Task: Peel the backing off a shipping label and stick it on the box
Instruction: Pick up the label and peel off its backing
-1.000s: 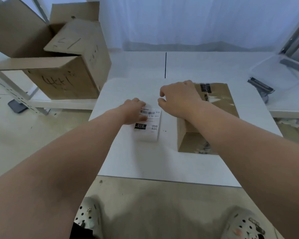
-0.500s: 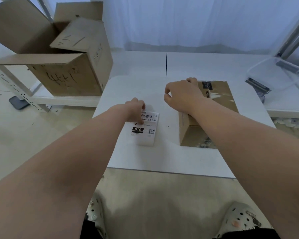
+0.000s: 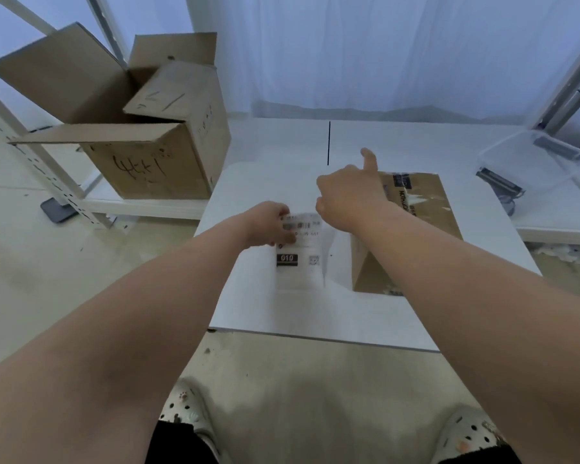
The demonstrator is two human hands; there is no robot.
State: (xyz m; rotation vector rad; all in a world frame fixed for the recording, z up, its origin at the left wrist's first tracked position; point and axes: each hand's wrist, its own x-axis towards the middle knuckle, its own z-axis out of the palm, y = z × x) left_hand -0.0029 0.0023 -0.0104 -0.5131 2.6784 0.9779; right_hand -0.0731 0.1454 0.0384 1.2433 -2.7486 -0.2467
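The white shipping label (image 3: 300,262), printed with a barcode and a black "010" block, is on the white table (image 3: 315,313), its right side casting a shadow. My left hand (image 3: 270,224) grips its upper left corner, fingers over the barcode. To the right stands the brown cardboard box (image 3: 419,209), closed, with tape and torn label traces on top. My right hand (image 3: 347,195) hovers between the label's top right corner and the box, fingers loosely apart, one finger raised, holding nothing. My right forearm covers the box's front left part.
A large open cardboard box (image 3: 154,162) with handwriting sits on a low shelf at the left. A clear plastic container (image 3: 536,159) and a dark tool (image 3: 498,184) lie at the right. The table's near edge runs just above my shoes.
My right hand has lifted off the box top and moved left toward the label, one finger now raised. My left hand stays on the label's upper left corner.
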